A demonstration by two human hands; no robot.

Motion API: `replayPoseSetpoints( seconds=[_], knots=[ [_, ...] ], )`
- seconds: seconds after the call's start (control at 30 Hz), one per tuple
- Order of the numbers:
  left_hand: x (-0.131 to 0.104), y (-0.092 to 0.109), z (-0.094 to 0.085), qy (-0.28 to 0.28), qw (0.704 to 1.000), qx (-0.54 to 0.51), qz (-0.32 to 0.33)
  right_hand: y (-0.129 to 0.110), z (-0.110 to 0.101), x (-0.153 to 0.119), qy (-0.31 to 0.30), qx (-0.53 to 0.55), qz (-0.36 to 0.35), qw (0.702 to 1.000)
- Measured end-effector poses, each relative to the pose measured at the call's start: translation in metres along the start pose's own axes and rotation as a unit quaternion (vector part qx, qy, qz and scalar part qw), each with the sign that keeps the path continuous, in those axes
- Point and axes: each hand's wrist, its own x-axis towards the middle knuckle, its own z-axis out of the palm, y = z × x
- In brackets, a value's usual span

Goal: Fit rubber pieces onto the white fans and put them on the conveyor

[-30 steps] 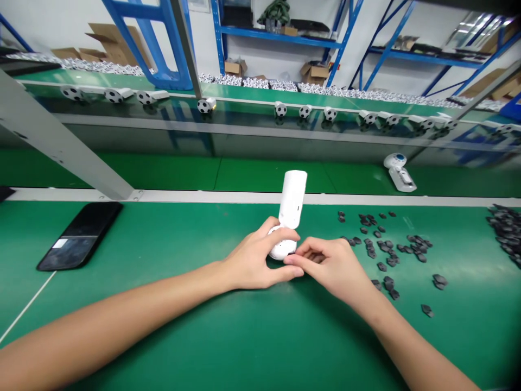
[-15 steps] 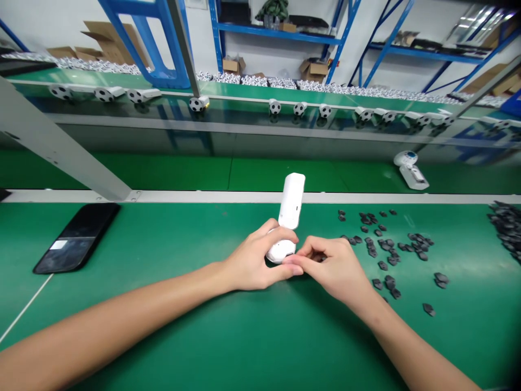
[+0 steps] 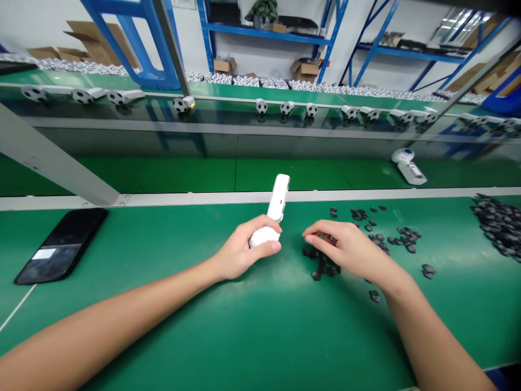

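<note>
My left hand (image 3: 240, 247) is closed around the round end of a white device (image 3: 278, 198). The device's long flat body, with a small dark slot, points away from me, and my fingers partly cover the round end. To the right, my right hand (image 3: 345, 244) hovers low with bent fingers, the thumb slightly apart from the fingertips. Nothing shows between its tips. Just under it a cluster of small black pieces (image 3: 321, 263) is partly hidden by the palm. More loose black pieces (image 3: 407, 236) lie scattered beyond the hand on the green table (image 3: 252, 336).
A large heap of black pieces (image 3: 499, 228) is at the right edge. A black phone-like slab (image 3: 61, 244) lies left. Behind the metal rail (image 3: 211, 199), another white device (image 3: 409, 167) rests on a green surface. Football-patterned devices (image 3: 261, 107) line the far bench.
My right hand has come away from the white device to the right, and a cluster of black pieces now shows under it. My left hand still holds the device, shifted slightly left.
</note>
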Motion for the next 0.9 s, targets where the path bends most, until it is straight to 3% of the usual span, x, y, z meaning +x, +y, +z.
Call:
replayPoseSetpoints(
  seconds=[0.2,0.37,0.5,0.63,0.8,0.9],
  knots=[
    [-0.001,0.000,-0.001,0.007,1.000,-0.015,-0.022,0.013,-0.002,0.001,-0.049,-0.074,0.004,0.996],
    [-0.003,-0.007,0.003,0.039,0.992,0.099,0.074,0.011,0.003,0.001,-0.063,-0.098,-0.005,0.993],
    [-0.006,-0.015,0.009,0.078,0.974,0.138,0.164,0.006,0.005,0.003,-0.026,-0.095,-0.032,0.995],
    [-0.008,-0.020,0.012,0.061,0.960,0.170,0.214,-0.007,0.009,0.002,0.001,-0.008,-0.018,1.000],
    [-0.007,-0.016,0.011,0.047,0.978,0.167,0.115,-0.027,0.020,-0.004,-0.031,0.182,0.018,0.983],
    [-0.002,-0.011,0.010,0.054,0.980,0.149,0.120,-0.033,0.031,-0.002,-0.007,0.269,0.038,0.962]
  ],
)
